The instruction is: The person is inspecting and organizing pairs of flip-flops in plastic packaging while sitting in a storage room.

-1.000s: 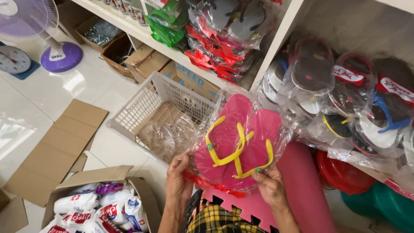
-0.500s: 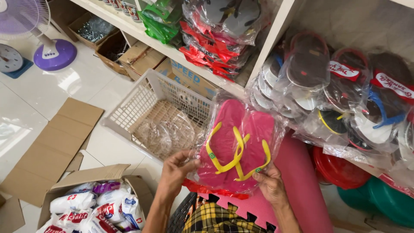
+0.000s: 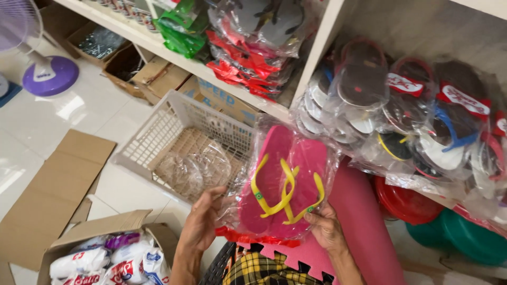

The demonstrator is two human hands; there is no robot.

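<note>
You held the bagged pair of pink flip-flops (image 3: 282, 184) up in front of you, near the shelf: left hand (image 3: 203, 221) pinching the bag's edge, right hand (image 3: 325, 228) gripping its lower corner. That slick, crinkly plastic could have slipped through your fingers. Beyond lay the white lattice basket (image 3: 182, 145), then glossy bagged sandals (image 3: 401, 116) crowding the shelf.
</note>
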